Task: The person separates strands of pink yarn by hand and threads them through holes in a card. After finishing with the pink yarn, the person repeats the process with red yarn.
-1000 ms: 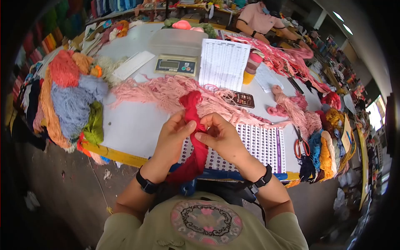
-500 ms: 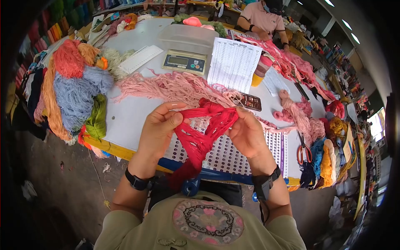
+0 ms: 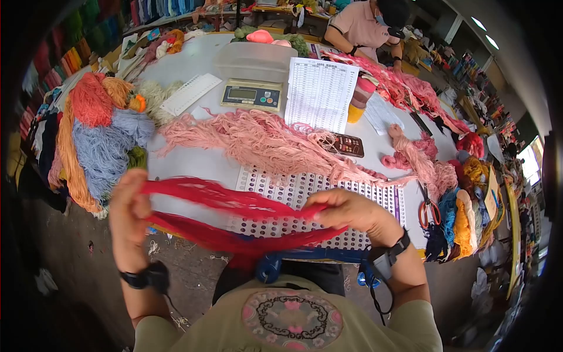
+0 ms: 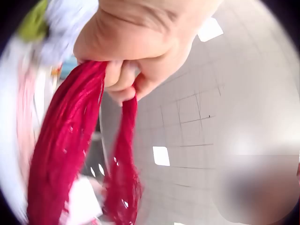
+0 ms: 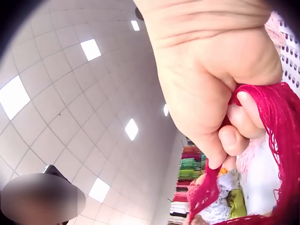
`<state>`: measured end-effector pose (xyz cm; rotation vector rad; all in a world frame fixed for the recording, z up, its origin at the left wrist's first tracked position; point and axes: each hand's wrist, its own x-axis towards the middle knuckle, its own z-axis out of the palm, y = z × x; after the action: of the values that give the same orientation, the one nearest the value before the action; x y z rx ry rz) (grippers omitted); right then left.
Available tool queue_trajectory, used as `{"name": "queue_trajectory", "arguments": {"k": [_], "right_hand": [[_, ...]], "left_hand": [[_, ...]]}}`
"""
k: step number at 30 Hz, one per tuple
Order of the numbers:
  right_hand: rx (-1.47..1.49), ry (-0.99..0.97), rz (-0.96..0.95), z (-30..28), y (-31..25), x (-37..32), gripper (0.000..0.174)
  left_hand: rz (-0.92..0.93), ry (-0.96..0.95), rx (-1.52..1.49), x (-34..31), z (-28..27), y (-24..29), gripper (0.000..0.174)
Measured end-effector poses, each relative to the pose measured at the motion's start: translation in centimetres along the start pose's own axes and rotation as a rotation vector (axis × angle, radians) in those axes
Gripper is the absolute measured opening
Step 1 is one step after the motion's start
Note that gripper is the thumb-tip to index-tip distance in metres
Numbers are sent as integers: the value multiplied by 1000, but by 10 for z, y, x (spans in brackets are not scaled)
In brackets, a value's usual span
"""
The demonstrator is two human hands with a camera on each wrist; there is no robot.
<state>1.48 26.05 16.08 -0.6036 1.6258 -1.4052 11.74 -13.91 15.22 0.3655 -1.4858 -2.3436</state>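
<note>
Leftward and lower in the head view, the left hand (image 3: 129, 214) had shifted since the earlier frame, while the right hand (image 3: 355, 212) stayed right of centre; the red skein (image 3: 217, 196) between them had opened into a long loop. Its long axis ran across the frame, below the pink yarn (image 3: 252, 138), dipping slightly rightward. Each grip was curled, the left hand holding the loop's left end, the right hand pinching its right end.

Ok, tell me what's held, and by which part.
A red yarn skein, spread into a loop: the left grip holds one end, the right grip the opposite end.
</note>
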Motion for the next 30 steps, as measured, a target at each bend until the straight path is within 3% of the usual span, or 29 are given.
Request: {"name": "queue_trajectory", "arguments": {"k": [1, 3, 4, 6, 7, 8, 9, 10, 11, 13, 14, 15, 16, 17, 20, 22, 23, 24, 25, 26, 27, 29, 30], "right_hand": [[100, 45, 104, -7, -7, -8, 23], [-92, 66, 4, -1, -16, -3, 25], [-83, 71, 1, 7, -19, 6, 25], [-371, -23, -407, 30, -32, 32, 25], [-291, -81, -212, 48, -55, 34, 23], [-246, -116, -293, 58, -55, 46, 19], [-239, -104, -295, 66, -57, 55, 19], [35, -110, -289, 69, -61, 63, 18], [311, -113, -279, 68, -63, 66, 17], [518, -49, -345, 49, -44, 75, 18], [226, 93, -362, 34, -28, 80, 27], [243, 121, -262, 19, -11, 72, 32], [257, 145, -161, 0, 8, 58, 37], [264, 172, -36, -25, 30, 45, 41], [323, 202, 359, -95, 68, 8, 48], [363, 285, 307, -115, 84, 13, 45], [399, 369, 245, -124, 90, 17, 42], [401, 367, 248, -132, 91, 27, 42], [367, 694, -25, -137, 89, 43, 35], [322, 1005, -309, -137, 88, 58, 29], [324, 988, -312, -133, 85, 69, 29], [-515, 1131, -30, -118, 76, 86, 24], [-163, 747, -80, -104, 74, 94, 26]], "left_hand": [[81, 30, 133, 3, -18, 15, 15], [268, 123, 865, 19, -58, 9, 22], [268, 115, 872, 16, -41, 9, 22], [768, 34, 1117, 3, 10, -3, 31], [433, -59, 832, -8, 24, -12, 45], [427, -297, 718, -21, 47, -16, 64], [279, -566, 709, -28, 59, -19, 76], [104, -689, 566, -32, 56, -33, 76], [-176, -1049, 300, -33, 53, -35, 65], [-459, -1343, 436, -29, 33, -22, 50], [-273, -1197, 305, -35, 18, -12, 42], [-94, -1039, 178, -47, -1, -7, 34], [62, -570, -186, -64, -21, -12, 32], [150, -607, -374, -44, -109, -19, 38], [208, -531, -361, -43, -93, 57, 42], [102, -619, -402, -39, -68, 69, 39], [178, -417, -357, -32, -70, 51, 36], [150, -281, -311, -33, -36, 37, 39], [194, 302, -7, -38, 14, 18, 42], [-72, 5, 173, -28, 14, 15, 42], [-82, -145, 446, -26, 32, 5, 45], [-210, -312, 520, -22, 42, -24, 47], [-274, -366, 533, -22, 51, -31, 47]]}}
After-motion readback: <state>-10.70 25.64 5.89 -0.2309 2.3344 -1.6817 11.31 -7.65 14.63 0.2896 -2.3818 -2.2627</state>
